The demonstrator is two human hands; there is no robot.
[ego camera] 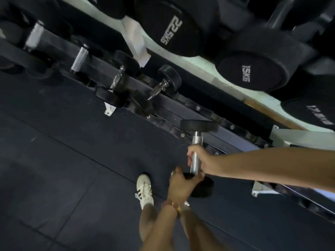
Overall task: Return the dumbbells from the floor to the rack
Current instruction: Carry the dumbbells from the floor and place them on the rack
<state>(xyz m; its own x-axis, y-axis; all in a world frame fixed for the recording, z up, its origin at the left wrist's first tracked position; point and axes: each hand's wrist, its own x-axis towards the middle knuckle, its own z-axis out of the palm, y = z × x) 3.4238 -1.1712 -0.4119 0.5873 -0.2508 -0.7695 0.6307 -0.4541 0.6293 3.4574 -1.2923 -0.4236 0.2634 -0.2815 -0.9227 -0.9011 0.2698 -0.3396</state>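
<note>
A small black dumbbell (196,142) with a steel handle hangs nearly upright just in front of the lowest rail of the rack (226,134). My right hand (201,162) is wrapped around the handle. My left hand (181,185) cups the lower black head from below, partly hiding it. The upper head points toward the rail. Two more small dumbbells (117,82) (163,84) lie across the same low rail, further left.
Large dumbbells marked 22.5KG (172,29) and 15KG (252,69) sit on the upper shelf. The dark rubber floor (63,160) stretches out to the left. My white shoe (145,189) stands just left of my hands. A white rack foot (261,189) sits at right.
</note>
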